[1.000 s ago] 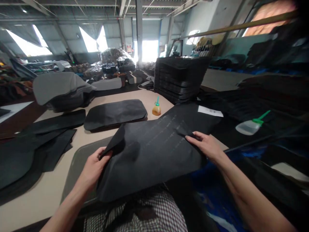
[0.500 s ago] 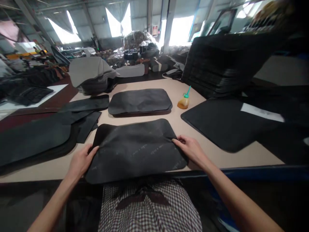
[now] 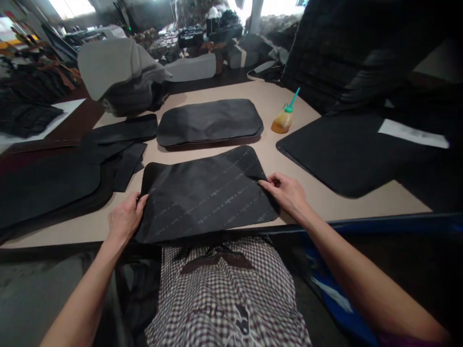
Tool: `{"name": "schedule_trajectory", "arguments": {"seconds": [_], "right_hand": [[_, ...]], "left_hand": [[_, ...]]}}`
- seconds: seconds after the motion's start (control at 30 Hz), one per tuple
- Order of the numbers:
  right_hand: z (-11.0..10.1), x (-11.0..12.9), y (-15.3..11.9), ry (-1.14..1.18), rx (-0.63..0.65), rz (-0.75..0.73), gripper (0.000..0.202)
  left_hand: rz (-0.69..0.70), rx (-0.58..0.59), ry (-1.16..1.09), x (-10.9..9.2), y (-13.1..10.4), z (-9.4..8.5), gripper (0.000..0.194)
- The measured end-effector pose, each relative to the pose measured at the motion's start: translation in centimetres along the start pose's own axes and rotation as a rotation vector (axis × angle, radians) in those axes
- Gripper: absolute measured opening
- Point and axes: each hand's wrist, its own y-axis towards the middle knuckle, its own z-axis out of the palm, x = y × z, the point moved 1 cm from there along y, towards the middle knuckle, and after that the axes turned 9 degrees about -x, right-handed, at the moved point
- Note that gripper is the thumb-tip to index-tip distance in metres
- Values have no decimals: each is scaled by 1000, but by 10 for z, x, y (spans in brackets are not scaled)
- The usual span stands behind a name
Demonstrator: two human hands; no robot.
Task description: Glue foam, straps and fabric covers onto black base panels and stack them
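A black sheet with rounded corners and faint printed lettering lies at the table's front edge, directly before me. My left hand pinches its left side, thumb on top and fingers underneath. On the opposite side, my right hand grips the right edge between thumb and fingers, and the sheet creases slightly there. Just beyond it lies a stack of similar black pieces. The material looks like leather or a coated fabric; I cannot tell which.
A squeeze bottle with a green spout and amber liquid stands back right. Black sheets lie at the right, below a tall dark pile. More black pieces cover the left, and a grey-topped pile stands behind.
My view has tilted downward, so the table appears higher in the picture. Both hands keep their hold on the black sheet, whose printed lettering shows more clearly now.
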Motion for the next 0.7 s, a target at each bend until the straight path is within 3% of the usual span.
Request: {"name": "schedule_trajectory", "arguments": {"seconds": [0.33, 0.7], "right_hand": [[3, -3, 1, -7, 7, -18, 33], [4, -8, -1, 11, 12, -14, 36]], "left_hand": [[28, 12, 29, 1, 16, 6, 53], [42, -4, 13, 3, 7, 6, 48]]}}
